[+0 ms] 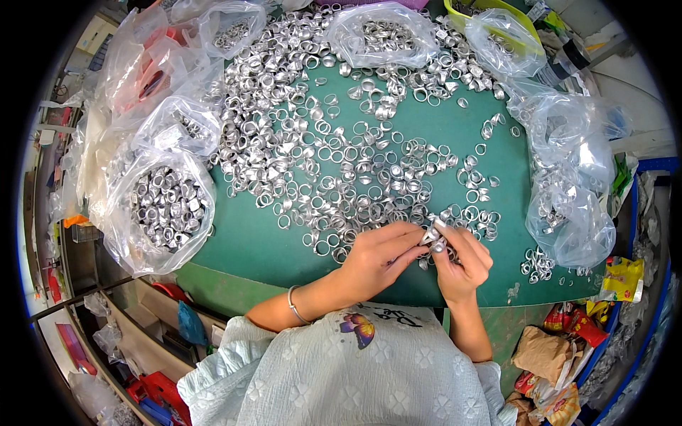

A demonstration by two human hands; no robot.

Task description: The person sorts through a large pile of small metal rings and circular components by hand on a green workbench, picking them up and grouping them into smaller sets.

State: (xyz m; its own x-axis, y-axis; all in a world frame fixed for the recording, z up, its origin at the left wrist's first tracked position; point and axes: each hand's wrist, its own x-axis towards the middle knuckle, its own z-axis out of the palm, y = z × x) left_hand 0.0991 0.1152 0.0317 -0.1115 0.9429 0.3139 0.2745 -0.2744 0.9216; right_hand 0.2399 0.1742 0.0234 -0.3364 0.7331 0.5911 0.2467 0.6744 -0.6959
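Silvery rings (434,239) are pinched in the fingertips of the left hand (380,259) and right hand (462,264), above the near side of a smooth green table (245,231). They are probably light, rigid and slippery, best gripped across the band. Shiny loose rings (252,145) are heaped beyond.
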